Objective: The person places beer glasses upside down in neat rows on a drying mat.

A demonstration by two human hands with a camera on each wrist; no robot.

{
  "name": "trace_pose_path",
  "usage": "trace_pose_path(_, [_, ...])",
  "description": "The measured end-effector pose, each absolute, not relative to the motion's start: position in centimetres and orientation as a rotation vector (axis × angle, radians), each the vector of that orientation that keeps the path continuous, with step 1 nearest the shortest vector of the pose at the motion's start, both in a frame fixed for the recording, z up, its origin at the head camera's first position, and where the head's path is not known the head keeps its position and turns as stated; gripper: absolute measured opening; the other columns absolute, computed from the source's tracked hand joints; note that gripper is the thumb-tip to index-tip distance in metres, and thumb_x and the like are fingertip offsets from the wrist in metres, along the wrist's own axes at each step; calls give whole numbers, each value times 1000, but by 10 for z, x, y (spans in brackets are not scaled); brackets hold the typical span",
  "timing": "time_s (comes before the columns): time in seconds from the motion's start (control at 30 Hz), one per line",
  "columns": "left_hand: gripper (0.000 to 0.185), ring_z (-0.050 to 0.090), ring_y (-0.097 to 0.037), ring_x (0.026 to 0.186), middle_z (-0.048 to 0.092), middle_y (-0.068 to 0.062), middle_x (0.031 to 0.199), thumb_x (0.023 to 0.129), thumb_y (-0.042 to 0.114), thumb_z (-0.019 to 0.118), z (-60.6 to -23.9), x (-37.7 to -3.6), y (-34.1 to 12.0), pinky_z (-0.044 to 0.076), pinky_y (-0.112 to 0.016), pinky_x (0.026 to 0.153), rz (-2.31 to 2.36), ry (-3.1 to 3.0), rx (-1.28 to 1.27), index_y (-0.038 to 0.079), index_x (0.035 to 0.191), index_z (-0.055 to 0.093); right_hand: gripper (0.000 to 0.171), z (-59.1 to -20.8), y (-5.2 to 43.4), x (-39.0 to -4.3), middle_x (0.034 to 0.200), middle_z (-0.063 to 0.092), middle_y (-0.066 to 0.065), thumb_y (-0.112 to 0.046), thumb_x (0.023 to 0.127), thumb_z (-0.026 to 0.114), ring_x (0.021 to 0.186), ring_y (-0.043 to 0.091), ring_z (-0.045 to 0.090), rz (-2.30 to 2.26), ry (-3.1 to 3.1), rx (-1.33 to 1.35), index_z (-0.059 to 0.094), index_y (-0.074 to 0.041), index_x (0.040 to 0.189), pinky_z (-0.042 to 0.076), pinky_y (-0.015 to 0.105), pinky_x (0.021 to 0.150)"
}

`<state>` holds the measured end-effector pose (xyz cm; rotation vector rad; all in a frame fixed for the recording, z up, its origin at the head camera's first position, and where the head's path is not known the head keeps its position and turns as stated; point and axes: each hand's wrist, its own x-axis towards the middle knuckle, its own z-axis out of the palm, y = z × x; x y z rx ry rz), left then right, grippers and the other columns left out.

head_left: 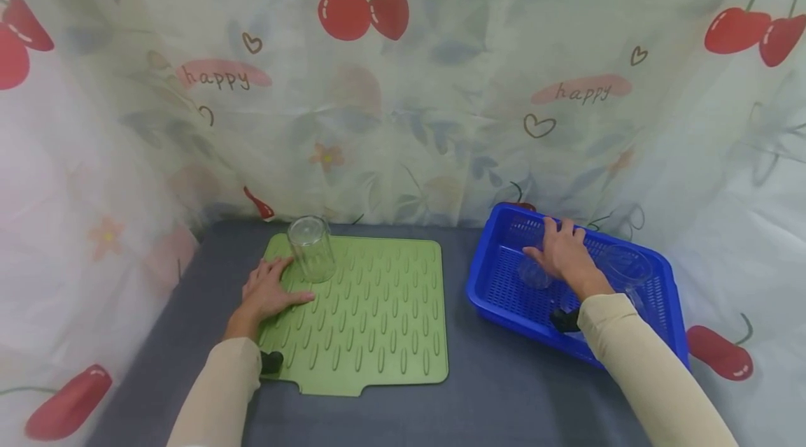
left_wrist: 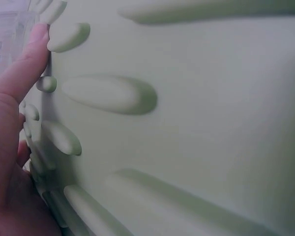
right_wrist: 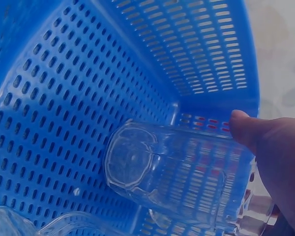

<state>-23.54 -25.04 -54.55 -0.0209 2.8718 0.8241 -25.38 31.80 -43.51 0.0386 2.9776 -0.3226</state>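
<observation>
A clear drinking glass (head_left: 313,251) stands upside down at the back left of a green drying mat (head_left: 378,307). My left hand (head_left: 271,289) rests on the mat's left edge beside this glass, fingers spread; the left wrist view shows the thumb (left_wrist: 32,64) near the glass. My right hand (head_left: 563,251) reaches into a blue basket (head_left: 481,286), over another clear glass (right_wrist: 167,172). In the right wrist view, that glass has its base toward the perforated floor and my thumb (right_wrist: 250,128) lies by its rim. My other right fingers are mostly hidden there.
More clear glassware lies in the basket, including a wide-rimmed glass (head_left: 623,265) at its right side. Mat and basket sit apart on a dark grey table (head_left: 485,391). A printed curtain (head_left: 403,118) hangs behind and along both sides.
</observation>
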Motion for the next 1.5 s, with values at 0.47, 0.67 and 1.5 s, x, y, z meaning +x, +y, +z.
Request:
trace_pose_path(0.47, [114, 6, -55, 153, 16, -23, 169, 74, 67, 80, -556, -238, -255, 9, -78, 116, 845, 2887, -3, 16, 162, 28, 82, -418, 311, -254, 150, 15, 46, -42, 105, 53, 139, 68, 15, -338, 2990, 22, 15, 8, 157, 34, 75, 107])
trace_pose_path(0.67, [115, 6, -56, 153, 15, -23, 169, 74, 68, 80, -559, -240, -257, 9, -78, 116, 850, 2888, 3, 15, 162, 27, 82, -408, 307, -251, 152, 17, 44, -44, 105, 54, 139, 67, 18, -366, 3002, -15, 17, 6, 158, 35, 74, 105])
trace_pose_path(1.5, [111, 5, -54, 154, 14, -23, 170, 78, 66, 79, -543, -235, -250, 12, -77, 117, 825, 2859, -16, 16, 163, 27, 83, -368, 300, -244, 145, 34, 38, -56, 100, 55, 132, 59, 34, -680, 3181, -98, 34, 5, 152, 36, 71, 104])
